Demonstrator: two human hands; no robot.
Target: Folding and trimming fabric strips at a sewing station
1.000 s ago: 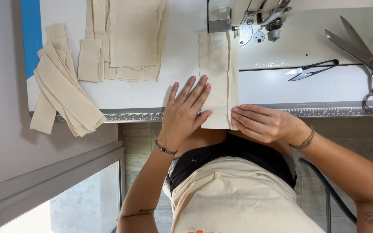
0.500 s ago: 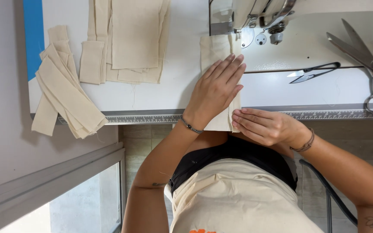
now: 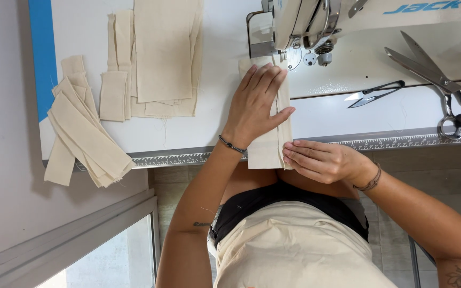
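A folded beige fabric strip [image 3: 267, 152] lies on the white sewing table [image 3: 214, 128], running from the table's front edge up to the presser foot [image 3: 283, 53] of the white sewing machine [image 3: 380, 16]. My left hand [image 3: 254, 104] rests flat on the strip, fingers stretched toward the presser foot. At the table's edge, the fingertips of my right hand [image 3: 321, 160] pinch the strip's near end along its folded right side.
Large scissors [image 3: 436, 80] and small thread snips [image 3: 374, 93] lie on the machine bed to the right. Stacked beige fabric panels [image 3: 161, 53] and a fanned pile of strips [image 3: 84, 136] sit at the left, the pile overhanging the ruler-marked front edge [image 3: 177, 157].
My left hand has slid forward along the strip, from the table's edge toward the presser foot. The right hand has stayed at the strip's near end.
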